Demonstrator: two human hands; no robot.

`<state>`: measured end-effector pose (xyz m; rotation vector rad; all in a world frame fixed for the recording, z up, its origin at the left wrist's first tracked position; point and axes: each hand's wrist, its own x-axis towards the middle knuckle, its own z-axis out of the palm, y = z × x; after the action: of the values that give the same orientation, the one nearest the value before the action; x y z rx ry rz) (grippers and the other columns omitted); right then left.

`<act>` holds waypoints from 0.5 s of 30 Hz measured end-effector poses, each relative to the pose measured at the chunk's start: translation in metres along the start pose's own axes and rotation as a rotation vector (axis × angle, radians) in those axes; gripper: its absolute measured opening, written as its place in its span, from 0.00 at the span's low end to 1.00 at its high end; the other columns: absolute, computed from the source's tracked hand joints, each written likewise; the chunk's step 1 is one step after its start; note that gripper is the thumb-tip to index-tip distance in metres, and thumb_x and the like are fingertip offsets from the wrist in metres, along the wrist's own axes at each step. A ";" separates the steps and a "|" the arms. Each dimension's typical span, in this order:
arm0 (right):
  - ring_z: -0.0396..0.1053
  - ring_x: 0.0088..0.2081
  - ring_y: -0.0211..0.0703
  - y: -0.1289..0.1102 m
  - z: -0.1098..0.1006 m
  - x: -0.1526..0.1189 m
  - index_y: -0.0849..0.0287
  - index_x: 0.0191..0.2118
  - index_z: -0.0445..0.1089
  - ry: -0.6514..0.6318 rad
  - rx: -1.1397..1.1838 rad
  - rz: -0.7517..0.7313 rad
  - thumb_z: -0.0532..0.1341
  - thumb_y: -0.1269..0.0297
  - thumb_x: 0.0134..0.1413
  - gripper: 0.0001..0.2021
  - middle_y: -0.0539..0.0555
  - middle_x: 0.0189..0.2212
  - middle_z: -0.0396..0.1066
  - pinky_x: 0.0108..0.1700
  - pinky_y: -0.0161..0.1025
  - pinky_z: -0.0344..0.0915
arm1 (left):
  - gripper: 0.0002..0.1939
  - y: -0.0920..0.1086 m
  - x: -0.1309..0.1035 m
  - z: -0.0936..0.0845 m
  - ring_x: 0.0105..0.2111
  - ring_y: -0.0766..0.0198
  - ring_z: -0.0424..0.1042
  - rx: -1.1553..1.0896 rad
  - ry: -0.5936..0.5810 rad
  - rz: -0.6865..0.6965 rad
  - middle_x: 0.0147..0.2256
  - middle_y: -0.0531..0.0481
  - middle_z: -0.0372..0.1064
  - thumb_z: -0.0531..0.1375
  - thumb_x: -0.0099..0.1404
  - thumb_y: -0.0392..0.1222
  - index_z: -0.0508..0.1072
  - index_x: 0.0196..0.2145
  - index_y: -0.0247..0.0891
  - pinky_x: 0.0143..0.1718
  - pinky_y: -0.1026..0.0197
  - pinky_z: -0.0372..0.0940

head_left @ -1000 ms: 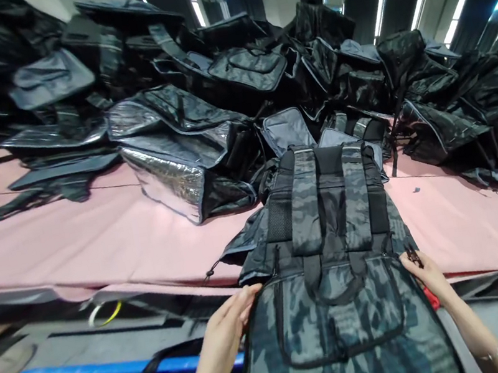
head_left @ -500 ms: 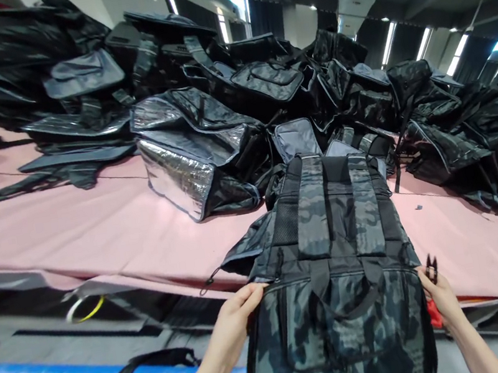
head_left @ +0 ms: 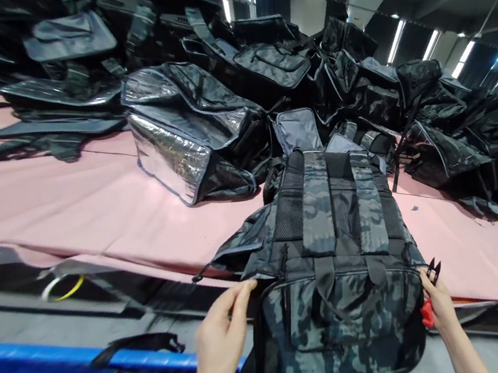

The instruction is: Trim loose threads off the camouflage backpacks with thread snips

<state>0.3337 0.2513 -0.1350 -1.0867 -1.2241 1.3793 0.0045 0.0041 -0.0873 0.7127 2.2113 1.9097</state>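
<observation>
A dark camouflage backpack (head_left: pixel 356 327) lies over the table's front edge, its padded shoulder straps (head_left: pixel 315 201) facing up and its lower part hanging towards me. My left hand (head_left: pixel 221 326) is closed, thumb and finger pinched at the left side of the backpack by the panel's upper corner. On the opposite side, my right hand (head_left: pixel 440 301) is closed around a pair of thread snips (head_left: pixel 434 270) with dark blades pointing up and a red handle. Its fingers also touch the right edge of the backpack; how firmly they grip it is hidden.
Many similar camouflage bags are heaped along the pink-covered table (head_left: pixel 105 203). One open bag with a silver lining (head_left: pixel 173 154) stands left of the backpack. A blue plastic basket (head_left: pixel 26 360) holding dark fabric is at lower left. A yellow-and-white ring (head_left: pixel 64 288) hangs below the table edge.
The backpack's lower panel has tilted up, so its bottom edge now shows. My left hand has shifted slightly left, off the panel's corner. The snips remain in my right hand. The view has shifted slightly.
</observation>
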 end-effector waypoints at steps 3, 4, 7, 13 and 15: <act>0.63 0.19 0.36 0.003 0.002 -0.003 0.57 0.32 0.68 0.018 0.024 0.026 0.69 0.48 0.33 0.21 0.45 0.18 0.64 0.22 0.33 0.64 | 0.15 0.017 0.002 0.006 0.35 0.55 0.69 0.148 0.079 0.271 0.33 0.48 0.73 0.56 0.57 0.56 0.75 0.31 0.44 0.43 0.58 0.60; 0.65 0.21 0.37 0.003 0.002 -0.004 0.57 0.32 0.69 0.028 0.025 0.021 0.69 0.48 0.34 0.21 0.46 0.20 0.65 0.25 0.33 0.65 | 0.14 0.023 0.005 0.011 0.34 0.55 0.68 0.220 0.045 0.344 0.31 0.47 0.72 0.57 0.56 0.56 0.74 0.30 0.44 0.41 0.58 0.59; 0.69 0.30 0.42 -0.001 -0.001 -0.007 0.58 0.33 0.71 0.069 0.007 -0.015 0.70 0.49 0.33 0.22 0.50 0.27 0.71 0.35 0.36 0.67 | 0.12 0.037 0.017 0.028 0.30 0.54 0.65 0.465 -0.093 0.474 0.26 0.46 0.69 0.60 0.53 0.54 0.71 0.24 0.42 0.34 0.57 0.56; 0.67 0.43 0.49 -0.033 0.014 -0.032 0.59 0.38 0.73 0.139 -0.545 -0.577 0.59 0.58 0.53 0.12 0.57 0.38 0.71 0.48 0.44 0.62 | 0.16 0.032 0.017 0.032 0.24 0.63 0.61 0.139 -0.244 0.176 0.22 0.54 0.61 0.54 0.58 0.55 0.63 0.23 0.41 0.28 0.63 0.56; 0.68 0.41 0.47 -0.048 0.042 -0.048 0.56 0.40 0.73 -0.014 -0.598 -0.771 0.58 0.65 0.54 0.09 0.56 0.38 0.71 0.45 0.42 0.64 | 0.16 0.031 0.009 0.030 0.23 0.65 0.59 0.024 -0.213 0.076 0.22 0.56 0.59 0.55 0.57 0.56 0.63 0.24 0.41 0.27 0.64 0.55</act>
<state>0.3041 0.2000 -0.0818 -0.8254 -1.8699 0.4367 0.0166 0.0378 -0.0613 0.9686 2.1081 1.7492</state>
